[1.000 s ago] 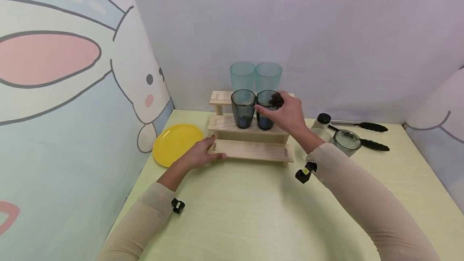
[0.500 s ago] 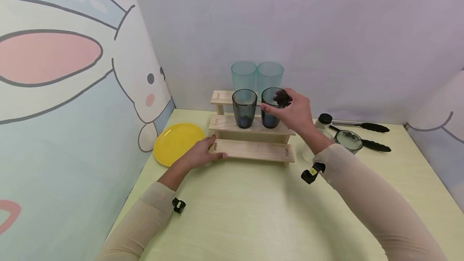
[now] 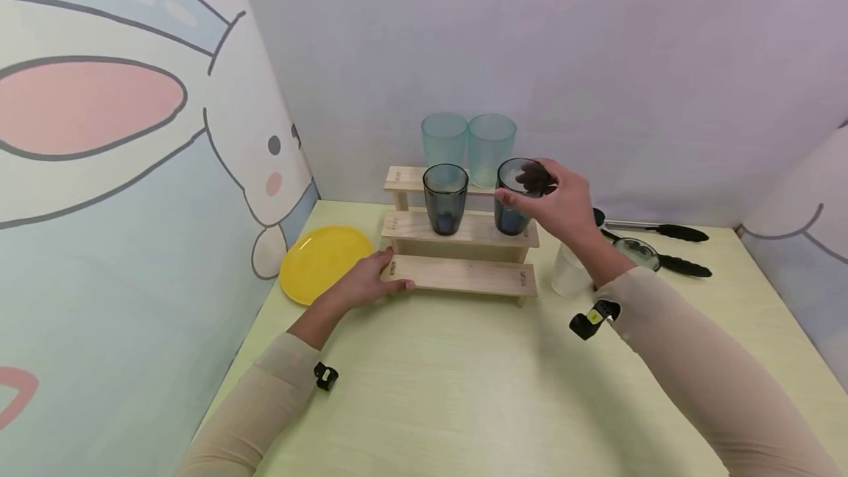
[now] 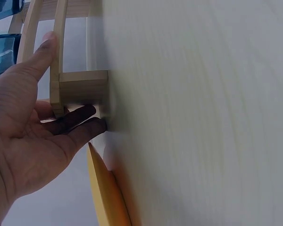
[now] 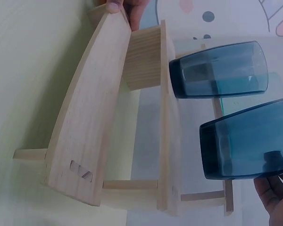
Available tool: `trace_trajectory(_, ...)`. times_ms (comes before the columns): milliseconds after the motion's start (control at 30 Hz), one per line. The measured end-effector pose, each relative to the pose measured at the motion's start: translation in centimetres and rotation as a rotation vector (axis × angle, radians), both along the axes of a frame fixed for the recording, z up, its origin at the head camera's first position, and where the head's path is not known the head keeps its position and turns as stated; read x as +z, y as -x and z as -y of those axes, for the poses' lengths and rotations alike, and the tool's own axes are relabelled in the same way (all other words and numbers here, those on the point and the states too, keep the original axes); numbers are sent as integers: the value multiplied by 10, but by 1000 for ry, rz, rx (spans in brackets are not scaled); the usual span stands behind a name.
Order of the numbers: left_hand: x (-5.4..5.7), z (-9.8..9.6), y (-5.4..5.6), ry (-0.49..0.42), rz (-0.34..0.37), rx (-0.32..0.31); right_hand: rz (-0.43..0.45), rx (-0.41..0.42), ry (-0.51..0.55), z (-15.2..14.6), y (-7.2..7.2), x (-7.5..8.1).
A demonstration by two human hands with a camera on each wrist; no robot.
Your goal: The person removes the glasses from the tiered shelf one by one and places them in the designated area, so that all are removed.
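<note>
My right hand [image 3: 566, 201] holds a dark blue-grey drinking glass [image 3: 510, 221] near its rim, thumb on the near side. In the right wrist view this glass [image 5: 240, 141] is slightly tilted, its base apart from the middle shelf. A matching glass [image 3: 445, 201] stands on that shelf to the left. My left hand [image 3: 366, 280] grips the left end of the lowest step of a three-tier wooden rack [image 3: 464, 274]; the left wrist view shows its thumb along the board [image 4: 56, 61] and fingers at the end and underneath. Two pale teal glasses [image 3: 444, 138] stand on the top tier.
Left of the rack lies a yellow plate [image 3: 324, 262]. On the right, partly behind my forearm, are a clear cup [image 3: 568, 272], a dark-rimmed glass [image 3: 637, 250], a black cap [image 3: 599, 217] and black-handled utensils [image 3: 684, 232]. Walls stand behind and to the left.
My right hand has carried the dark glass to the right along the middle shelf, widening the gap to its twin. My left hand stays on the rack.
</note>
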State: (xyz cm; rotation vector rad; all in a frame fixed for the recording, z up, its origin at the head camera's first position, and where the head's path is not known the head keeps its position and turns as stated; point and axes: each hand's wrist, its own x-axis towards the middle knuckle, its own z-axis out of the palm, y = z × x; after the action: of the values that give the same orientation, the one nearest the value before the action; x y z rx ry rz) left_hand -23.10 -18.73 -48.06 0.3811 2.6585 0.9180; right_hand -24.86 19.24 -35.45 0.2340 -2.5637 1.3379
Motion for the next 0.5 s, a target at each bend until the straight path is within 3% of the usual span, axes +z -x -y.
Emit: trace_trajectory(500, 2, -1, -3, -3, 11, 5, 29, -75, -25, -40, -12, 6)
